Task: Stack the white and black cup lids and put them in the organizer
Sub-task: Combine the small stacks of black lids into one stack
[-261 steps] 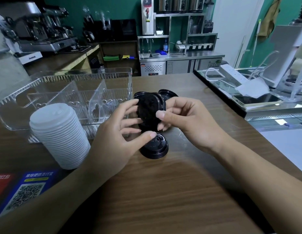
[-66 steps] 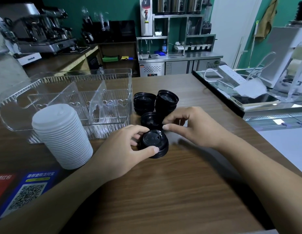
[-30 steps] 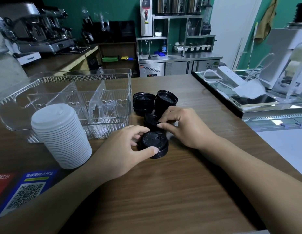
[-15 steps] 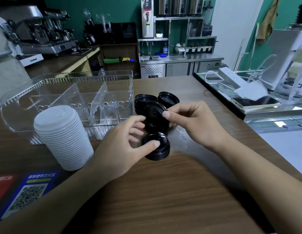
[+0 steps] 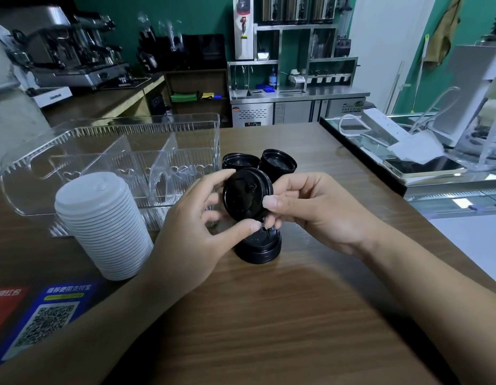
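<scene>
Both hands' fingers around one tilted black lid, partly hiding the black stack beneath.

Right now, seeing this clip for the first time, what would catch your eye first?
Both hands, left hand and right hand, hold a round black plastic cup lid tilted up at the centre, just above a short stack of black lids on the brown wooden counter. To the left stands a tall stack of white lids, in front of the clear plastic organizer, which holds no lids yet.
</scene>
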Demonstrator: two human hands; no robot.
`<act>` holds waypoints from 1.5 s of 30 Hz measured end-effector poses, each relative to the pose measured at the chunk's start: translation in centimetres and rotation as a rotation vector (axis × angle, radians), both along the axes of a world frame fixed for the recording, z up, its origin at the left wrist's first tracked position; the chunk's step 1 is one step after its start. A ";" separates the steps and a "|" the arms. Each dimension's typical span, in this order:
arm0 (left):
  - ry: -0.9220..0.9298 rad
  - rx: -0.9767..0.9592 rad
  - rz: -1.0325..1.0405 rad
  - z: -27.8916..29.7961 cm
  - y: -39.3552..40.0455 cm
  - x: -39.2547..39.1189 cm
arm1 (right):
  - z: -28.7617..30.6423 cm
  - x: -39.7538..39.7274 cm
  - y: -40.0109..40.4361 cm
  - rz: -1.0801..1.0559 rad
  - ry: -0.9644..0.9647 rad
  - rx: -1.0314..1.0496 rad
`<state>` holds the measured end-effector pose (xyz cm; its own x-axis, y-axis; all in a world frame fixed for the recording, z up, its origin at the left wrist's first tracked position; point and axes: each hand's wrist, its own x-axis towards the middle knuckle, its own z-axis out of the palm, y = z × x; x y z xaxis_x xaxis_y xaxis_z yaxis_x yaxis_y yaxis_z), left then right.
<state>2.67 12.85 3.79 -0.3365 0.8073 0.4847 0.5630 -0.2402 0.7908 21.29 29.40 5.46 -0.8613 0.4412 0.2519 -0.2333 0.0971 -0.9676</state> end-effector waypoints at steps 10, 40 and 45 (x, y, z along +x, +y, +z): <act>-0.042 -0.003 -0.021 0.0 0.2 -0.2 | 0.7 0.9 0.9 -0.076 -0.087 0.191; 0.223 -0.321 -0.066 -0.6 0.1 -0.7 | 0.3 2.0 2.3 -0.153 -0.332 0.733; 0.267 -0.347 -0.046 -0.9 0.2 -1.0 | 0.2 2.0 2.3 -0.124 -0.372 0.725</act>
